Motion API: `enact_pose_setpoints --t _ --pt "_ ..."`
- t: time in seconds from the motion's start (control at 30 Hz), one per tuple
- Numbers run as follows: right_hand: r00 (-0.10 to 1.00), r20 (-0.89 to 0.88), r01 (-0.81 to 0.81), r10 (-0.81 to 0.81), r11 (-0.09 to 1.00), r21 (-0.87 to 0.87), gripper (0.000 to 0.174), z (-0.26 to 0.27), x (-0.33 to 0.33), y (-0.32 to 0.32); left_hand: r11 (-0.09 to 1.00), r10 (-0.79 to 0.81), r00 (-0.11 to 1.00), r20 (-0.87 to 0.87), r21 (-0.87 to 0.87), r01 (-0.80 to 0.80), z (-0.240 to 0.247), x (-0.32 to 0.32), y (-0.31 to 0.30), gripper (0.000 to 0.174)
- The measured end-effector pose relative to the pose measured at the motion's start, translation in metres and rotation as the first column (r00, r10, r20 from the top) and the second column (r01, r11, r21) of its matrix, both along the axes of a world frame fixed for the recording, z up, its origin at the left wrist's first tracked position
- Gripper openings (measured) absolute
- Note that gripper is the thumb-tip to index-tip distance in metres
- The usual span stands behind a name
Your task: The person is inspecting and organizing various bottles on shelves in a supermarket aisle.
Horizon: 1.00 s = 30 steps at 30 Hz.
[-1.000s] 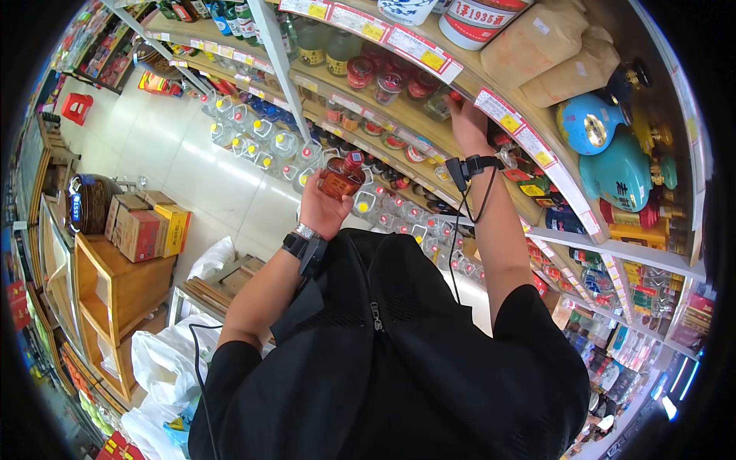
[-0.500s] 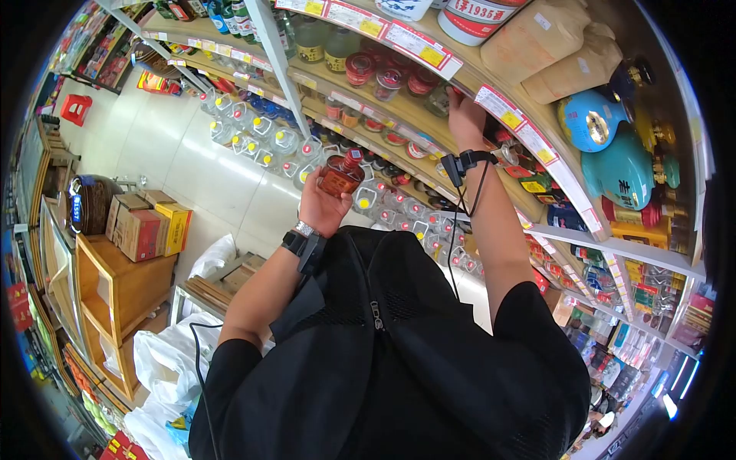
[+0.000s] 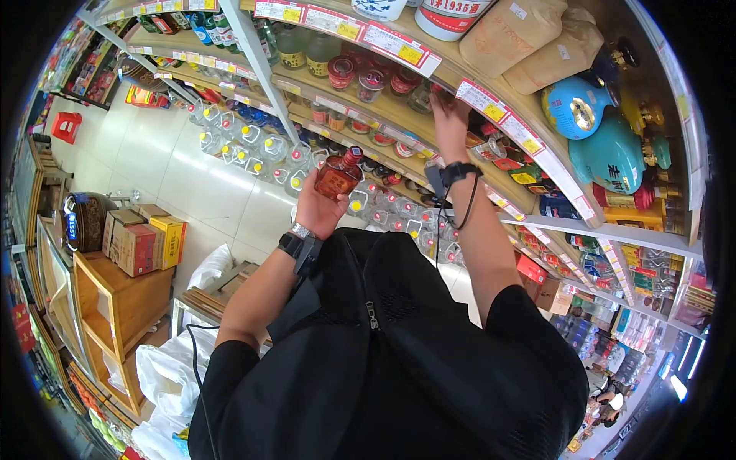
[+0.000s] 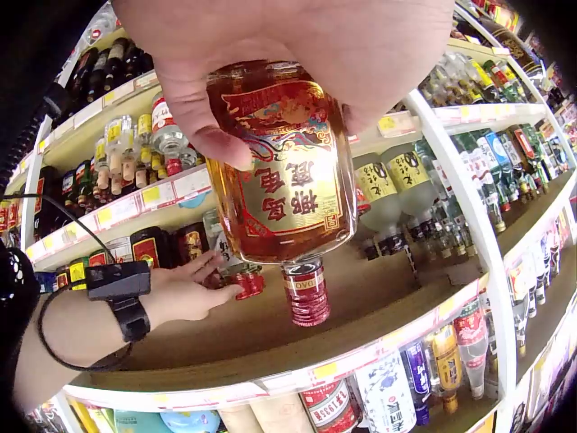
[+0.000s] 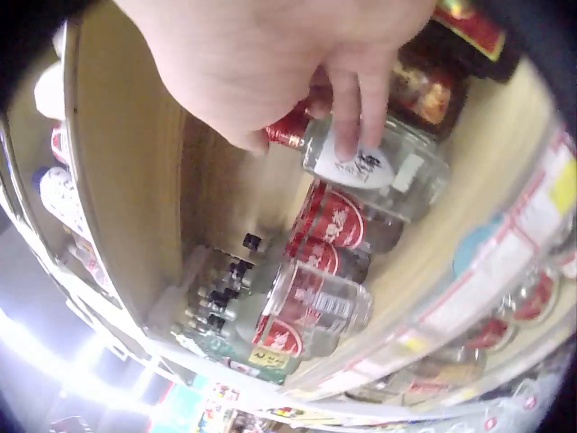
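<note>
My left hand (image 3: 318, 207) holds a flat bottle of amber liquor (image 4: 284, 171) with a red cap and a gold-and-red label. Thumb and fingers wrap round its sides in the left wrist view, away from the shelf. My right hand (image 3: 451, 126) reaches onto the middle shelf (image 5: 230, 176). There it grips a clear glass bottle (image 5: 406, 171) by the neck, the thumb beside its red cap (image 5: 287, 128) and fingertips over the white label. Red-labelled glass jars (image 5: 338, 216) stand right beside that bottle.
Yellow-labelled bottles (image 3: 318, 57) stand farther along the shelf. A shelf edge with price tags (image 3: 491, 103) runs above the right forearm, carrying paper-wrapped bottles (image 3: 517, 31) and a blue bottle (image 3: 571, 107). Large clear jugs (image 3: 253, 138) line the floor. Cartons (image 3: 142, 241) sit on a wooden cabinet (image 3: 126, 295).
The head view has shifted slightly, moving the shelves leftward in it. My right hand stays at the same clear bottle on the shelf, and my left hand still holds the amber bottle.
</note>
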State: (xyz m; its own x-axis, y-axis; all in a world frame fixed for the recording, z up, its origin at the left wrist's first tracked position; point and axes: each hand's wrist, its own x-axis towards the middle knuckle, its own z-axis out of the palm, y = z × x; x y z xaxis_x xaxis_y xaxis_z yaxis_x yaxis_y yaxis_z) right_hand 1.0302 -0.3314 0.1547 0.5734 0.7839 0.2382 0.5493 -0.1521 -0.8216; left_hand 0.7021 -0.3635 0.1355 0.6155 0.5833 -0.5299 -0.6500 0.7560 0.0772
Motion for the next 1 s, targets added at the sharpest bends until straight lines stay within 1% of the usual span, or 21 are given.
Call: enact_pose_setpoints --t 0.03,0.07,0.1,0.17,0.23,0.27,0.33,0.37,0.4,0.47,0.5,0.57,0.63,0.67,0.7,0.77,0.8,0.83,0.9,0.93,1.0 --pt "0.993 -0.106 0.05 -0.051 0.999 -0.011 0.042 0.005 -0.012 -0.008 1.0 0.001 1.0 0.004 0.0 -0.001 -0.002 0.0 0.001 0.037" --pt "0.993 -0.116 0.038 -0.005 0.957 0.289 0.034 -0.035 -0.013 -0.006 1.0 -0.012 1.0 0.016 -0.001 0.012 -0.003 0.0 0.002 0.037" --pt "0.95 -0.297 -0.034 0.099 0.976 0.215 0.029 -0.038 -0.031 -0.021 1.0 -0.022 0.999 0.026 -0.002 0.022 -0.004 -0.001 0.003 0.038" --pt "0.837 -0.467 -0.311 0.286 0.95 0.023 0.026 -0.018 -0.063 -0.05 1.0 -0.028 1.0 0.012 -0.005 0.028 -0.003 -0.001 0.003 0.038" --pt "0.62 -0.688 -0.486 0.377 0.873 0.041 0.022 0.02 -0.098 -0.069 0.999 -0.044 0.999 -0.008 -0.009 0.043 -0.004 -0.001 0.003 0.039" --pt "0.616 -0.692 -0.486 0.377 0.873 0.043 0.022 0.029 -0.11 -0.076 0.998 -0.055 0.998 -0.013 -0.009 0.055 -0.008 0.0 0.002 0.04" --pt "0.468 -0.774 -0.521 0.426 0.84 0.147 0.019 0.042 -0.125 -0.085 0.997 -0.081 0.997 -0.018 -0.007 0.081 -0.01 0.003 0.002 0.041" --pt "0.504 -0.771 -0.514 0.39 0.853 0.095 0.021 0.045 -0.129 -0.086 0.995 -0.093 0.995 -0.038 0.018 0.094 -0.009 0.004 0.001 0.04" --pt "0.508 -0.769 -0.509 0.389 0.855 0.096 0.021 0.042 -0.125 -0.087 0.993 -0.104 0.993 -0.057 0.045 0.106 -0.008 0.007 0.002 0.04" --pt "0.76 -0.509 -0.485 0.404 0.874 -0.03 0.02 0.034 -0.121 -0.084 0.985 -0.148 0.984 -0.094 0.075 0.156 0.001 0.01 0.001 0.039" --pt "0.758 -0.51 -0.486 0.406 0.874 -0.028 0.02 0.031 -0.121 -0.084 0.975 -0.187 0.973 -0.134 0.098 0.2 0.005 0.011 0.001 0.039" --pt "0.857 -0.287 -0.431 0.428 0.901 0.058 0.017 0.035 -0.124 -0.084 0.961 -0.221 0.97 -0.105 0.148 0.235 0.008 0.012 -0.002 0.041" --pt "0.864 -0.333 -0.392 0.379 0.92 0.03 0.017 0.051 -0.119 -0.087 0.942 -0.257 0.964 -0.071 0.204 0.267 0.017 0.016 -0.002 0.043" --pt "0.866 -0.378 -0.354 0.328 0.935 0.001 0.018 0.061 -0.116 -0.088 0.921 -0.271 0.958 -0.091 0.267 0.285 0.028 0.016 -0.003 0.043" --pt "0.865 -0.377 -0.357 0.33 0.934 -0.001 0.018 0.069 -0.111 -0.088 0.896 -0.281 0.953 -0.113 0.324 0.302 0.034 0.016 -0.005 0.044" --pt "0.907 -0.359 -0.264 0.219 0.961 -0.082 0.019 0.081 -0.1 -0.088 0.909 -0.269 0.957 -0.107 0.301 0.289 0.02 0.013 -0.008 0.045" --pt "0.908 -0.356 -0.267 0.223 0.96 -0.08 0.019 0.081 -0.092 -0.086 0.917 -0.263 0.959 -0.102 0.281 0.282 0.011 0.012 -0.007 0.046" --pt "0.951 -0.237 -0.223 0.198 0.971 -0.083 0.018 0.08 -0.082 -0.082 0.915 -0.261 0.96 -0.1 0.291 0.279 0.004 0.01 -0.006 0.046" --pt "0.989 0.047 -0.141 0.143 0.99 -0.027 0.021 0.085 -0.068 -0.073 0.941 -0.268 0.961 -0.066 0.194 0.276 -0.008 0.002 -0.006 0.048" --pt "0.988 0.05 -0.142 0.143 0.99 -0.023 0.021 0.083 -0.06 -0.068 0.941 -0.267 0.962 -0.064 0.199 0.274 -0.013 0.0 -0.006 0.048" --pt "0.976 0.216 0.01 -0.006 1.0 -0.016 0.025 0.073 -0.041 -0.056 0.965 -0.219 0.967 -0.129 0.116 0.234 -0.021 -0.004 -0.006 0.046"
